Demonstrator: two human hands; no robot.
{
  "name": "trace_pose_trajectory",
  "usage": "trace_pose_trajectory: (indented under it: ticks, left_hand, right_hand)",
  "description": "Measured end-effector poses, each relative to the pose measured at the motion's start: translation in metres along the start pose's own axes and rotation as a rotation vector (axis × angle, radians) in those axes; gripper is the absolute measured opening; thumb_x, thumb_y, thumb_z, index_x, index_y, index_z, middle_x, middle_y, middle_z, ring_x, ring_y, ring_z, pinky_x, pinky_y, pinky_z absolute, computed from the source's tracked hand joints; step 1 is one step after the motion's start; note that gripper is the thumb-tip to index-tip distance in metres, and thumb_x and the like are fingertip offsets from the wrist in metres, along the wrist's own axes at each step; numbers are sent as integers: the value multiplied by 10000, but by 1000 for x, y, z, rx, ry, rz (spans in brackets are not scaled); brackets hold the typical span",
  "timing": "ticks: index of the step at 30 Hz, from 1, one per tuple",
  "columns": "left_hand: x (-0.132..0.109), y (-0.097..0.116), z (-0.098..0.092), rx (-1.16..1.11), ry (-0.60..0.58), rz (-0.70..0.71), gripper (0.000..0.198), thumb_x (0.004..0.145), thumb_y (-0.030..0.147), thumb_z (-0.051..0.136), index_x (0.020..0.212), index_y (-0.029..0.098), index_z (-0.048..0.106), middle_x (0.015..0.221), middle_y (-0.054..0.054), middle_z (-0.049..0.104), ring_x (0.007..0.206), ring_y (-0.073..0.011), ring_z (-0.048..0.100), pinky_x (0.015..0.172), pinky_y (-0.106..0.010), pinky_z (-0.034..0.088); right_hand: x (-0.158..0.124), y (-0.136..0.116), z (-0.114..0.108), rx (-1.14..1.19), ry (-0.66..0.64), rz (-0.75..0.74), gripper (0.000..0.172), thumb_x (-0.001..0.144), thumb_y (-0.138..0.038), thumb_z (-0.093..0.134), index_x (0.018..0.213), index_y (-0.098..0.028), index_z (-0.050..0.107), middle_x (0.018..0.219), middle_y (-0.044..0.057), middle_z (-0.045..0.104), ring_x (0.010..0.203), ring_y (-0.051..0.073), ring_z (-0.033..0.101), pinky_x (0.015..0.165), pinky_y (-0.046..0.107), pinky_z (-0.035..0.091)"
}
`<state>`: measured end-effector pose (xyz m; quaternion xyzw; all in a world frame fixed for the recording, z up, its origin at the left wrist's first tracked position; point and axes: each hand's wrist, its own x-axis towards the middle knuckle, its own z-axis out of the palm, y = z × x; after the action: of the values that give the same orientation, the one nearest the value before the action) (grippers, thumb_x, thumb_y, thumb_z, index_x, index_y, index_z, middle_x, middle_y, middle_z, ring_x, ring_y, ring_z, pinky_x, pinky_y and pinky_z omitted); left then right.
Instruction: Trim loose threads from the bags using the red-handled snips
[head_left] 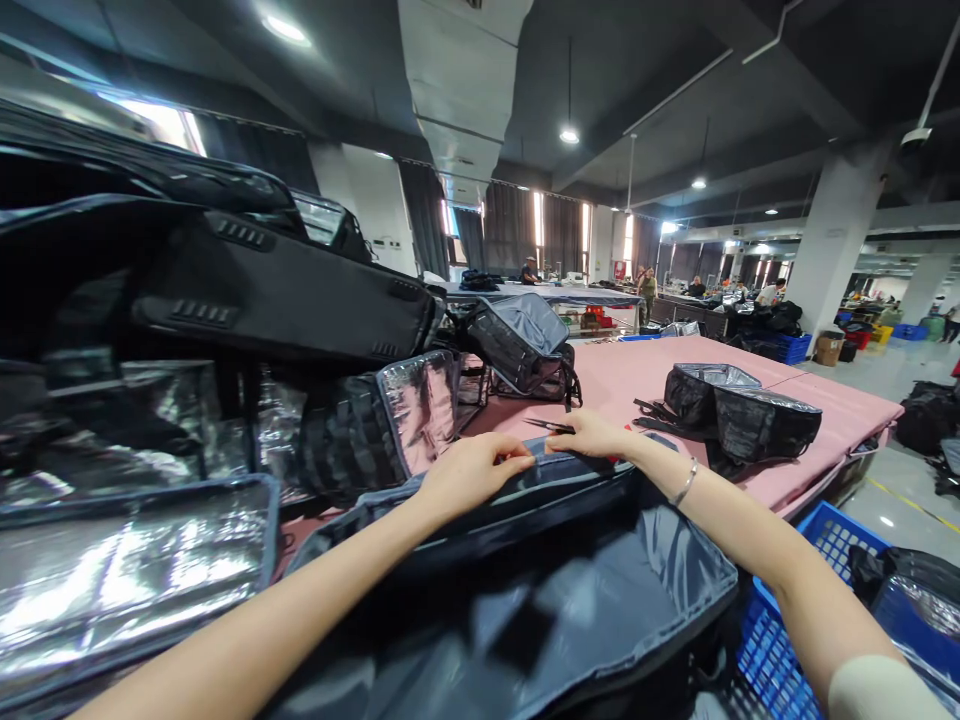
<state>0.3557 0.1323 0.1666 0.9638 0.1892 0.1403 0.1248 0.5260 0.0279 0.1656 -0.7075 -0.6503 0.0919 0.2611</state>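
A large dark bag [585, 610] with a grey-blue lining lies open in front of me. At its far edge my left hand [480, 468] pinches the fabric rim between thumb and fingers. Just to the right, my right hand [583, 436] is closed around small dark scissors [551, 425], whose tips point left above the rim. The right fingers also rest close to the same edge. A small red piece shows beneath the right hand. A bracelet circles the right wrist.
Black bags with silver linings [285, 290] are piled high on the left. More bags [765, 415] sit on the pink table [622, 365]. A blue crate [780, 640] stands at the lower right. People are in the distance.
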Motion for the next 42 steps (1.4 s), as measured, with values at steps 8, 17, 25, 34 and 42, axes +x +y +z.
trace_pose_trajectory:
  ticks: [8, 17, 25, 34, 42]
  left_hand:
    - [5, 0, -2, -31, -66, -18, 367, 750, 458, 394, 804, 224, 671, 869, -1, 682, 819, -183, 600, 714, -251, 393]
    - [3, 0, 0, -73, -75, -18, 400, 723, 488, 392, 827, 219, 671, 891, -2, 678, 834, -186, 596, 726, -254, 395]
    - [5, -2, 0, -64, -80, -7, 422, 719, 504, 384, 838, 223, 675, 891, -6, 677, 837, -192, 596, 733, -259, 396]
    - [2, -1, 2, -83, -73, -2, 419, 713, 514, 393, 827, 221, 670, 893, -6, 682, 851, -194, 601, 761, -250, 407]
    - [3, -3, 1, -85, -79, 10, 425, 697, 536, 395, 789, 222, 665, 849, -4, 684, 806, -191, 603, 731, -253, 413]
  right_hand:
    - [-40, 7, -20, -454, 355, -252, 166, 891, -259, 542, 1005, -155, 607, 930, 56, 597, 853, 166, 537, 720, 249, 376]
    - [-49, 13, -24, -743, 365, -605, 194, 936, -282, 444, 961, -148, 582, 924, 61, 578, 808, 178, 479, 686, 278, 361]
    - [-54, 6, -24, -911, 317, -606, 138, 922, -171, 446, 905, -146, 580, 836, 44, 562, 770, 173, 456, 670, 277, 348]
    - [-48, 9, -34, -783, 193, -590, 121, 897, -225, 509, 970, -152, 573, 894, 51, 566, 810, 170, 482, 710, 263, 363]
    - [-45, 13, -38, -593, 101, -553, 114, 862, -222, 594, 946, -145, 586, 897, 55, 590, 858, 172, 519, 767, 264, 388]
